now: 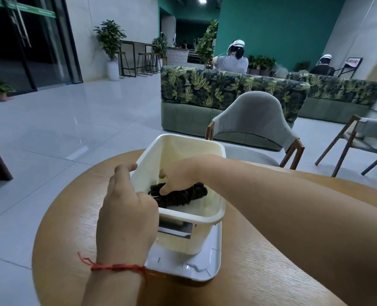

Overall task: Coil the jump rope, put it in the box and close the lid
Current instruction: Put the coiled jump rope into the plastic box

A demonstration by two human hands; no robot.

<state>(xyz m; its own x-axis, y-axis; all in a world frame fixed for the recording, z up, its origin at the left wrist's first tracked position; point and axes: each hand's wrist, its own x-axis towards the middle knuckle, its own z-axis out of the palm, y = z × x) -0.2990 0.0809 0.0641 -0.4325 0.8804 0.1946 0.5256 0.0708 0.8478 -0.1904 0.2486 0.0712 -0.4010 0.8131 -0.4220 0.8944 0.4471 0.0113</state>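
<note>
A cream plastic box point(214, 215) stands on a round wooden table, set on top of its white lid point(196, 266), which lies flat under it. The black jump rope point(183, 196), wound into a bundle, lies on the bottom of the box. My right hand point(178, 175) reaches down inside the box with its fingers on the bundle. My left hand point(125, 208) grips the near-left corner of the box rim, with a red string around its wrist.
The wooden table point(260, 272) extends to the right and front. A grey chair point(254, 120) stands just beyond the table, a second chair point(366, 140) at right. Leaf-print sofas point(223, 91) and seated persons are further back; tiled floor lies to the left.
</note>
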